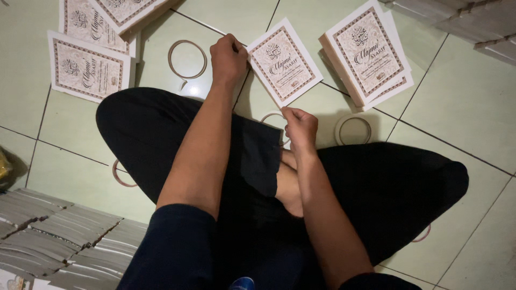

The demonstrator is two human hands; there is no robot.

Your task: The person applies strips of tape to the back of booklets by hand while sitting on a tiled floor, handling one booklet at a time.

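Note:
I sit cross-legged on a pale green tiled floor. A white booklet (285, 60) with a brown ornate patterned cover lies tilted on the floor in front of my knees. My left hand (228, 58) pinches its near-left corner. My right hand (300, 128) grips its lower edge, fingers closed, just above a tape roll (270, 116) that it partly hides. A stack of the same booklets (368, 52) lies to the right, and more booklets (88, 67) lie at the far left.
A thin ring of tape (187, 59) lies left of my left hand, another roll (352, 129) sits to the right. Bundles of grey stacked paper (59, 236) fill the near left, and more bundles (462, 21) sit at the top right.

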